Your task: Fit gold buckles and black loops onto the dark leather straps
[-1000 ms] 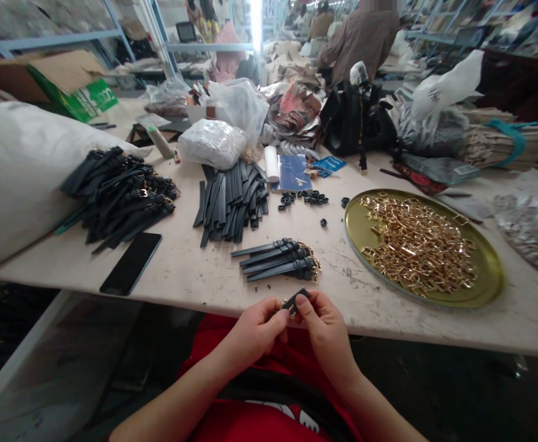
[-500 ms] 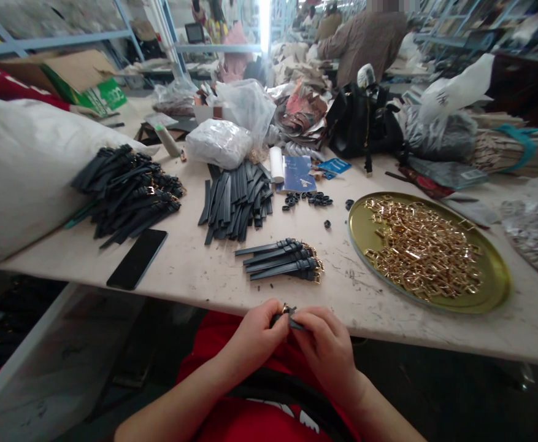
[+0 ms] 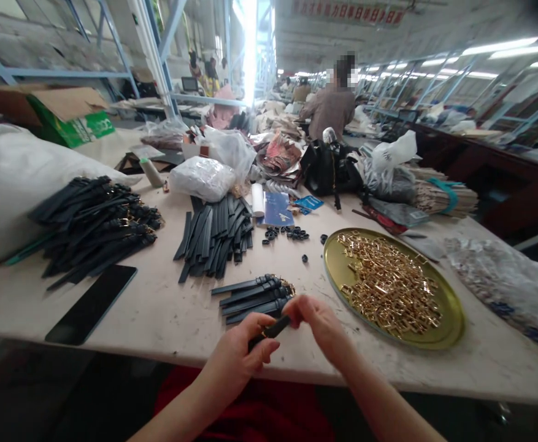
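Observation:
A dark strap (image 3: 275, 328) stretches between my two hands, just over the front of the table. My left hand (image 3: 243, 345) holds one end between thumb and fingers, with a bit of gold metal showing there. The fingertips of my right hand (image 3: 317, 319) pinch the other end. Right behind them lies a small row of buckled straps (image 3: 250, 301), their gold ends to the right. Farther back is a heap of plain dark strips (image 3: 216, 233). Small black loops (image 3: 287, 234) are scattered near it. Gold buckles (image 3: 392, 282) fill much of a round gold tray (image 3: 455, 322).
At left, a phone (image 3: 91, 304) lies before a pile of buckled straps (image 3: 98, 224) beside a large white sack (image 3: 15, 184). A blue booklet (image 3: 276, 209), plastic-wrapped bundle (image 3: 202, 178) and black bag (image 3: 328, 169) stand at the back. A person (image 3: 330, 107) is beyond.
My hands have risen from the table's edge to above its surface and moved slightly apart, with the strap now stretched between them. The camera view has tilted up.

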A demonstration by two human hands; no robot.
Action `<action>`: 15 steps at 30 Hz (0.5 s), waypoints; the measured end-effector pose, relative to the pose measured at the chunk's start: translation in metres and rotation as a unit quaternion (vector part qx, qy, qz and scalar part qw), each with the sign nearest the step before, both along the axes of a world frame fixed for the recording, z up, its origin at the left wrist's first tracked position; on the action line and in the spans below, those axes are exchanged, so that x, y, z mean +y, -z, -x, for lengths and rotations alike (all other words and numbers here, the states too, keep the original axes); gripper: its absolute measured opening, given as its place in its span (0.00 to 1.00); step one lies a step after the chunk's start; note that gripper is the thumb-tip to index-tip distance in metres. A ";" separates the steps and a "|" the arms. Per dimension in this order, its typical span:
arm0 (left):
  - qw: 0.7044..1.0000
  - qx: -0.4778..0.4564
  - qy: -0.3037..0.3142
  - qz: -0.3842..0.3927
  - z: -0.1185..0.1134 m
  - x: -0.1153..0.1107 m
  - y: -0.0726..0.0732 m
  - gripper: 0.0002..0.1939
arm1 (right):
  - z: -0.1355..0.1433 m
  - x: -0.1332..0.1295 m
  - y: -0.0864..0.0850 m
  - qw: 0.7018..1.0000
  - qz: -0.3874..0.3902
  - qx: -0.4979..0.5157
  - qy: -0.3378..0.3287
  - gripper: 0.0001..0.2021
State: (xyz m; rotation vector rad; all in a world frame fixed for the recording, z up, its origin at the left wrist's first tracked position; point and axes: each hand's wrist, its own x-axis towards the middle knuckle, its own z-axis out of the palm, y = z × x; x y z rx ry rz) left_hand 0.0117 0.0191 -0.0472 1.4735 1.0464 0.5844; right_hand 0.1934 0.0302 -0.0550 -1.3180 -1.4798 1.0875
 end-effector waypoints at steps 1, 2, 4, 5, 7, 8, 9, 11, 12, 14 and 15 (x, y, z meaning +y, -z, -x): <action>1.000 0.001 0.002 0.004 -0.002 0.006 0.001 0.12 | -0.014 0.023 0.000 0.996 -0.023 -0.070 0.055 0.21; 1.000 0.003 -0.001 0.012 -0.004 0.012 0.001 0.12 | -0.028 0.046 0.002 0.978 -0.047 -0.167 0.111 0.16; 1.000 0.006 -0.016 0.025 -0.007 0.025 0.003 0.13 | -0.050 0.090 0.006 0.939 -0.051 -0.294 0.169 0.07; 0.999 0.009 -0.023 0.029 -0.008 0.031 0.003 0.13 | -0.058 0.108 0.010 0.930 -0.044 -0.320 0.177 0.06; 0.999 0.018 -0.033 0.027 -0.009 0.041 0.003 0.13 | -0.067 0.131 0.016 0.931 -0.024 -0.322 0.169 0.06; 0.999 0.022 -0.037 0.024 -0.008 0.045 0.002 0.13 | -0.067 0.135 0.018 0.934 -0.016 -0.318 0.162 0.07; 0.999 0.025 -0.042 0.020 -0.008 0.048 0.001 0.13 | -0.065 0.134 0.018 0.937 -0.009 -0.313 0.153 0.06; 0.998 0.025 -0.054 0.014 -0.007 0.051 -0.002 0.13 | -0.055 0.119 0.015 0.950 0.007 -0.288 0.120 0.05; 0.998 0.020 -0.063 0.009 -0.007 0.051 -0.003 0.13 | -0.048 0.107 0.012 0.966 0.023 -0.241 0.092 0.06; 0.996 0.007 -0.087 -0.007 -0.008 0.048 -0.005 0.13 | -0.030 0.077 0.004 0.994 0.083 -0.063 0.023 0.10; 0.995 0.001 -0.100 -0.019 -0.008 0.045 -0.005 0.13 | -0.020 0.061 0.001 0.991 0.121 0.050 -0.008 0.12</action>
